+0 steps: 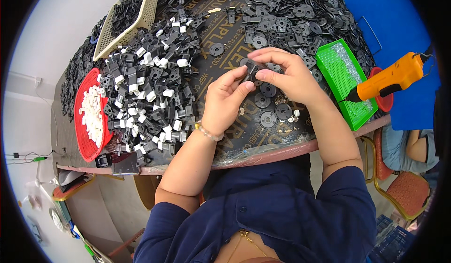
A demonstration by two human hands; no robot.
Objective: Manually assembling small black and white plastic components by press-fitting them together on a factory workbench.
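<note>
Both my hands meet over the middle of the table around a small black plastic part (252,69). My left hand (229,94) pinches it from the left with thumb and fingers. From the right, my right hand (285,75) closes on the same part, its thumb against the side. Fingers cover much of the part, so its full shape is hidden. Below my hands lie several round black discs (268,118) with holes. To the left spreads a heap of black plastic fittings with white pieces (149,84) on them.
A red basket (83,136) of small white pieces stands at the left; a beige basket (139,21) of black parts is behind it. On the right are a green tray (350,112) of small metal pieces and an orange electric screwdriver (392,77). Black discs (305,11) pile up at the back.
</note>
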